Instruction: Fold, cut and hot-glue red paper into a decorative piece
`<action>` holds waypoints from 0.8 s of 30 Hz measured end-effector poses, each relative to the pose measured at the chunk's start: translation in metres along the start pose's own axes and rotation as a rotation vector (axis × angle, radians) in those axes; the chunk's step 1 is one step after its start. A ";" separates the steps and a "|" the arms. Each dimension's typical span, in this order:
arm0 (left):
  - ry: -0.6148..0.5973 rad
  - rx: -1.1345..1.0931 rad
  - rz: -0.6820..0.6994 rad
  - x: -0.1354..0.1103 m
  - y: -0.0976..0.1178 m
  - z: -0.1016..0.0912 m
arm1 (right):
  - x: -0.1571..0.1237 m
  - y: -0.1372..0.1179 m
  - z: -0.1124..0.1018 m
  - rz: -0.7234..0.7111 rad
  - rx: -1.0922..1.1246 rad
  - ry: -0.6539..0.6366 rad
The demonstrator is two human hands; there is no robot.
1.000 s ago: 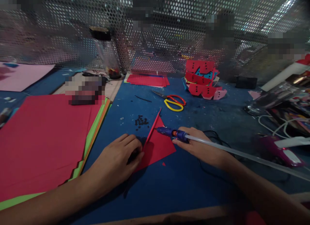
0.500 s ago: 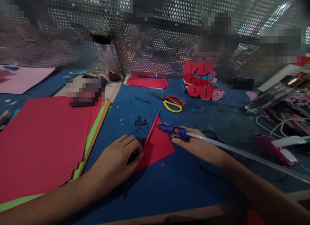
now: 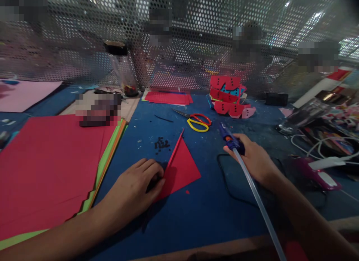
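L hand point(image 3: 137, 184) curled, pinching card point(image 3: 185, 165) on scuffed blue tbl point(image 3: 210, 216); R hand point(image 3: 256, 158) closed round glue gun point(image 3: 231, 140); mesh wall point(image 3: 193, 43) behind.

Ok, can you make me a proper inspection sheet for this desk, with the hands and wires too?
Surface: blue tabletop, speckled with pale marks.
Job's things: folded red paper, one flap raised; blue glue gun with a long translucent stick behind it.
Clutter: scissors with red and yellow handles, black pieces, red paper stack, red scrap.
Hands: left hand holds the folded red paper's left edge; right hand grips the glue gun, its tip off the paper.
Cables: black cable beside the right hand, white cable farther right.
Surroundings: perforated metal screen behind, clear jar with dark lid.
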State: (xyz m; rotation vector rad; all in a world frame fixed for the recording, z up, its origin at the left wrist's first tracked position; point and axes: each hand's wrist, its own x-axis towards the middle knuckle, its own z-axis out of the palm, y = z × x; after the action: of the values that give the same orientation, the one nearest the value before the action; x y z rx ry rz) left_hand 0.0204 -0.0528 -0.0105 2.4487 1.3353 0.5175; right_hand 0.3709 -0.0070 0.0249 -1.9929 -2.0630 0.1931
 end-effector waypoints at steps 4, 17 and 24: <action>0.008 0.005 0.005 0.000 0.000 0.002 | -0.001 0.029 0.005 0.096 -0.121 -0.016; 0.041 0.000 0.038 -0.001 -0.001 0.003 | -0.008 0.064 0.012 -0.117 -0.389 0.050; 0.049 0.012 0.051 0.000 0.000 0.003 | 0.007 -0.028 -0.009 -0.657 -0.125 0.101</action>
State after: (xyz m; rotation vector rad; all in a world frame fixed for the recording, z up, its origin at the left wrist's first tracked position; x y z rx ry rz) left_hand 0.0212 -0.0531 -0.0131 2.5008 1.3014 0.5877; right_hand 0.3464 -0.0021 0.0420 -1.2431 -2.5711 -0.1673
